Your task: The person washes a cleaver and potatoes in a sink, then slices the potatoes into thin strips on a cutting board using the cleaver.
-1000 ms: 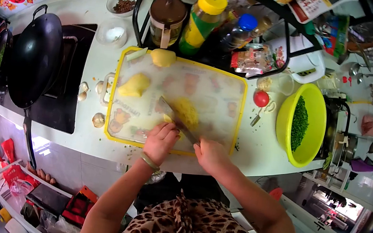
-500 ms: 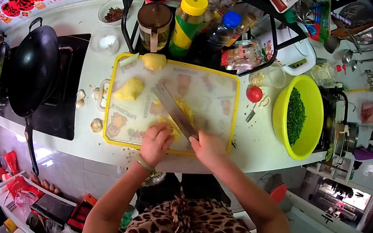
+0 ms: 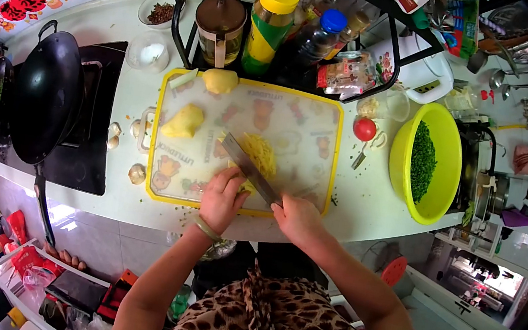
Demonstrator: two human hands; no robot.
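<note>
My right hand (image 3: pixel 297 218) is wrapped round the handle of a wide-bladed knife (image 3: pixel 252 169), whose blade slants up to the left over the cutting board (image 3: pixel 204 203). Curled fingers of my left hand (image 3: pixel 222 197) press on a yellow piece, mostly hidden, right beside the blade. Thin yellow shreds (image 3: pixel 260 154) lie in a pile just beyond the knife. Farther left on the board is a peeled yellow chunk (image 3: pixel 184 121). Another peeled piece (image 3: pixel 220 81) and a pale green stalk (image 3: pixel 183 79) rest at its far edge.
A black wok (image 3: pixel 49 98) stands on the stove at left. Behind the board, a black rack holds bottles (image 3: pixel 270 27). To the right are a red round item (image 3: pixel 364 129), a small peeler-like tool (image 3: pixel 359 157) and a green bowl (image 3: pixel 401 161) of chopped greens. Garlic (image 3: pixel 136 173) lies left.
The knife blade rose away from my left fingers, then came down beside them again. The whole view has shifted slightly.
</note>
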